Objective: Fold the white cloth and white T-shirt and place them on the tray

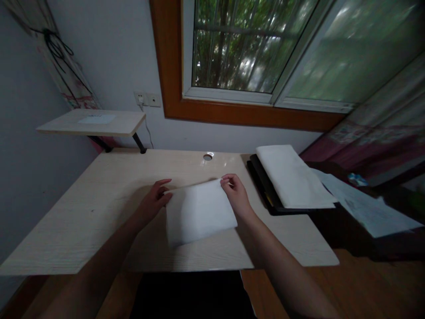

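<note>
A: White paper sheet (pixel 201 217)?
B: Over the wood-grain desk (pixel 76 212), wearer's side of both hands. Long axis crosswise, climbing rightward in view.
A: Grip?
B: Right hand (pixel 238 195) pinches upper-right corner; left hand (pixel 153 200) at upper-left, pinch unclear.

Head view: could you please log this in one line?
left hand: at white sheet, far left corner; right hand: pinching far right corner; desk: beneath

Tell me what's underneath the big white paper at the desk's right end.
Under the white paper are flat black items, perhaps folders, resting on the desk. Their left and near edges show; the paper hides most of their tops and anything between.
</note>
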{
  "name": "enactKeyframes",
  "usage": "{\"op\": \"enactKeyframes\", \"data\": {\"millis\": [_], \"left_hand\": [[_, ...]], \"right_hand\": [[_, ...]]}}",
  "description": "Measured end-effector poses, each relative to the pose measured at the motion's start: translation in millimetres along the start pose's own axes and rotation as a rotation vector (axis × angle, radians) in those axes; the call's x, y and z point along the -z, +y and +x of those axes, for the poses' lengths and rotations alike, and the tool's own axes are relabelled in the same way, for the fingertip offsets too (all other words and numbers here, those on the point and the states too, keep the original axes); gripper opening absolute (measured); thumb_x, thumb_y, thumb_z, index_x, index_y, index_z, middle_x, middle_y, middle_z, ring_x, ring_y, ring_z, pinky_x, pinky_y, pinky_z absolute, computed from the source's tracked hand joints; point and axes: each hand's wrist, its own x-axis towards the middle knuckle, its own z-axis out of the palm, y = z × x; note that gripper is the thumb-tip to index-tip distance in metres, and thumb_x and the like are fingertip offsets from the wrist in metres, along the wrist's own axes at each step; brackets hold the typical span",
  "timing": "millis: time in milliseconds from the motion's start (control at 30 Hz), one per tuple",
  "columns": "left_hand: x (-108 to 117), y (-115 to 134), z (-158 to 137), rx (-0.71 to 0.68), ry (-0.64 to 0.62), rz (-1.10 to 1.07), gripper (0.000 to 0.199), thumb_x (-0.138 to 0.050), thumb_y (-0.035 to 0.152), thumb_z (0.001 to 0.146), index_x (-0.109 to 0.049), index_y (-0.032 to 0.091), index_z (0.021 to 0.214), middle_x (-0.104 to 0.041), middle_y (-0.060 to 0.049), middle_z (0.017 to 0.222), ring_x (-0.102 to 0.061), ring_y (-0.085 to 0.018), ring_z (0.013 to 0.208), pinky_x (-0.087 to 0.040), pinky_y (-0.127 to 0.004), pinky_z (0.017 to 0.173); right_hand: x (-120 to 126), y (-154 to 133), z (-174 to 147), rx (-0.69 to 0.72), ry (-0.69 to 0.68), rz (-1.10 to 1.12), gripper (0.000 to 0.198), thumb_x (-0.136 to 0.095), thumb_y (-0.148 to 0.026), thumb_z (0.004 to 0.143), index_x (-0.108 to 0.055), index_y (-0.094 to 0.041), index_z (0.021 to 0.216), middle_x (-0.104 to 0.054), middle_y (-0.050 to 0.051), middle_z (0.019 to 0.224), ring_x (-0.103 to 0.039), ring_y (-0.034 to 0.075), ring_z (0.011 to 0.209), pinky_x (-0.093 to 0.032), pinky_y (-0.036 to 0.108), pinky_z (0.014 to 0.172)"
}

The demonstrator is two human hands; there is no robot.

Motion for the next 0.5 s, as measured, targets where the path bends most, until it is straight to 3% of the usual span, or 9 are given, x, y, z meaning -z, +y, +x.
{"op": "enactKeyframes", "data": {"millis": [100, 167, 233, 367, 500], "left_hand": [[1.0, -26.5, 12.6, 0.061, 0.076, 0.175, 0.044, -0.060, 0.041, 0.089, -0.059, 0.017, 0.127, -0.066, -0.005, 0.096, -0.067, -0.019, 0.082, -0.060, -0.036, 0.073], [1.3, -37.8, 16.1, -0.032, 0.155, 0.356, 0.038, -0.057, 0.035, 0.090, -0.062, 0.017, 0.124, -0.067, -0.011, 0.113, -0.069, -0.024, 0.101, -0.059, -0.044, 0.090], [-1.6, -39.8, 15.6, -0.187, 0.180, 0.554, 0.036, -0.052, 0.030, 0.094, -0.063, 0.018, 0.126, -0.065, -0.013, 0.128, -0.062, -0.027, 0.122, -0.051, -0.049, 0.108], [-23.1, -27.4, 8.0, -0.444, 0.041, 0.872, 0.039, -0.043, 0.028, 0.102, -0.059, 0.020, 0.138, -0.059, -0.011, 0.147, -0.042, -0.026, 0.148, -0.034, -0.050, 0.125], [-50.6, -24.6, 1.6, -0.462, -0.061, 1.075, 0.047, -0.040, 0.032, 0.104, -0.052, 0.016, 0.147, -0.048, -0.013, 0.158, -0.033, -0.030, 0.153, -0.027, -0.057, 0.127]], "right_hand": [[-8.7, 19.9, 8.7, -0.001, -0.026, -0.143, 0.033, -0.058, -0.044, 0.091, -0.062, -0.020, 0.113, -0.069, 0.004, 0.091, -0.065, 0.019, 0.077, -0.054, 0.030, 0.069], [-13.7, 25.5, 11.3, 0.044, -0.042, -0.260, 0.038, -0.053, -0.041, 0.093, -0.060, -0.018, 0.123, -0.071, 0.010, 0.105, -0.068, 0.023, 0.091, -0.057, 0.036, 0.083], [-20.0, 22.4, 10.0, 0.133, -0.050, -0.396, 0.041, -0.048, -0.035, 0.096, -0.060, -0.017, 0.131, -0.068, 0.015, 0.122, -0.066, 0.026, 0.110, -0.054, 0.041, 0.099], [-39.7, 4.9, -5.6, 0.318, -0.211, -0.595, 0.045, -0.040, -0.027, 0.102, -0.059, -0.016, 0.141, -0.060, 0.014, 0.143, -0.054, 0.025, 0.135, -0.042, 0.043, 0.118], [-59.6, 2.7, -28.6, 0.411, -0.433, -0.770, 0.048, -0.043, -0.035, 0.107, -0.054, -0.015, 0.149, -0.045, 0.013, 0.159, -0.038, 0.029, 0.149, -0.034, 0.050, 0.123]]}}
